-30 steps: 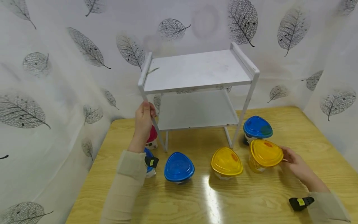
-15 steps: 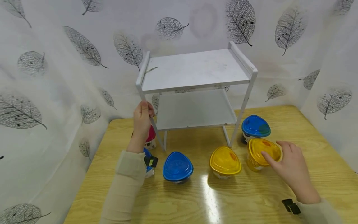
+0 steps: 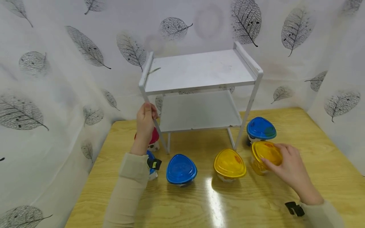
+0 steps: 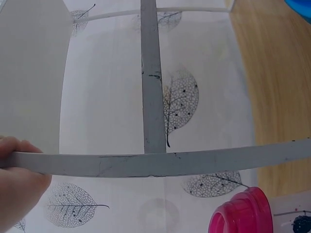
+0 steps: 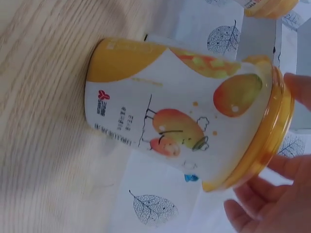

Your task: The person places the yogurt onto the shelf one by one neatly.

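The right hand (image 3: pixel 292 166) has shifted from the right side of the mango-printed cup (image 5: pixel 165 111) to a grip over its yellow lid (image 3: pixel 265 151).

- 2 hands, the left hand (image 3: pixel 146 122) and the right hand (image 3: pixel 291 163), both bare to the wrist.
- Left sleeve (image 3: pixel 122 196): long, cream-beige, plain, lightly creased along the forearm.
- Left cuff (image 3: pixel 133 167): a broader band in the same cream-beige.
- Left wrist device (image 3: pixel 150 162): small, black, blocky, with 1 yellow label (image 3: pixel 154 164); its print is too small to read.
- Right sleeve (image 3: pixel 322 213): matching cream-beige, partly within view.
- Right wrist device (image 3: pixel 298 211): black, with a notched outline.
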`<state>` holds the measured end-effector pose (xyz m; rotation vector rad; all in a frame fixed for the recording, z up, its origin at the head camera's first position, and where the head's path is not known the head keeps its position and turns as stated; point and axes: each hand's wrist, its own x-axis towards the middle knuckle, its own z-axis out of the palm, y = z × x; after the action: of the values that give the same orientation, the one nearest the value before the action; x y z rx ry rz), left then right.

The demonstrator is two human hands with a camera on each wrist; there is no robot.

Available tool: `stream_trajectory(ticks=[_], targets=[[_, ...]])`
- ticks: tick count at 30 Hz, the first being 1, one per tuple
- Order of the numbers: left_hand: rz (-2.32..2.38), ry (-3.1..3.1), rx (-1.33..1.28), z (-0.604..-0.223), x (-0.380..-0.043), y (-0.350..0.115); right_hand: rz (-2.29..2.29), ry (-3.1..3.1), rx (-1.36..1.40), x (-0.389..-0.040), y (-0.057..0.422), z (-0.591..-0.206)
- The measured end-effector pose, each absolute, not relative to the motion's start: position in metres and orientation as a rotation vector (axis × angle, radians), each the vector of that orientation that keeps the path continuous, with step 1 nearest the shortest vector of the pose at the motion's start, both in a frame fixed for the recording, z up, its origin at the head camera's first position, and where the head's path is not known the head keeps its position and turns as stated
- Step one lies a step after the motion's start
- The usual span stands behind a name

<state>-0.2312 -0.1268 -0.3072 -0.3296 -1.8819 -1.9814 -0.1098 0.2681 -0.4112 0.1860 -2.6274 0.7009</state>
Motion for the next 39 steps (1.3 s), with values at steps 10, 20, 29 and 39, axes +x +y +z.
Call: stream_trajectory(ticks=[10, 20, 29, 39], targets=[[-1.953, -1.892, -0.307, -0.308, -0.231, -0.133, 0.889, -2.71, 0.465, -0.118, 0.277, -0.41], [-1.97, -1.89, -0.279, -0.308, -0.231, -0.13, 0.963, -2.607, 0.301, -0.117, 0.276, -0.42], [-1.933, -1.892, -0.26, -0.309, -0.232, -0.127, 0.941, -2.632, 0.184, -0.115, 0.274, -0.421], [-1.905, -1.866, -0.293, -0.311, -0.233, -0.126, 1.121, -2.613, 0.274, -0.117, 0.28, -0.421]])
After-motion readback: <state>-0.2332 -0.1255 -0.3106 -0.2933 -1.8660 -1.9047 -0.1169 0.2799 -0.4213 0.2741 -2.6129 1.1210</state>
